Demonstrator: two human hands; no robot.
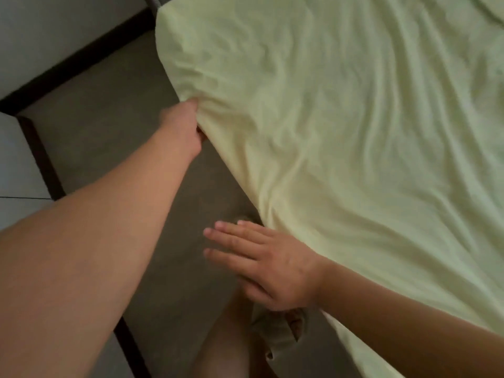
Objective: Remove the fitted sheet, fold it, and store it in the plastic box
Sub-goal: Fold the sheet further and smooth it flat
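A pale yellow-green fitted sheet covers the mattress, which fills the right and upper part of the view, wrinkled all over. My left hand reaches to the bed's left edge and grips the sheet's side there, fingers tucked under the cloth and hidden. My right hand hovers beside the nearer stretch of the same edge, fingers straight and spread, holding nothing. No plastic box is in view.
A brown floor runs along the bed's left side. A light wall with a dark skirting board borders it at the left. My leg and a sandalled foot stand close to the bed at the bottom.
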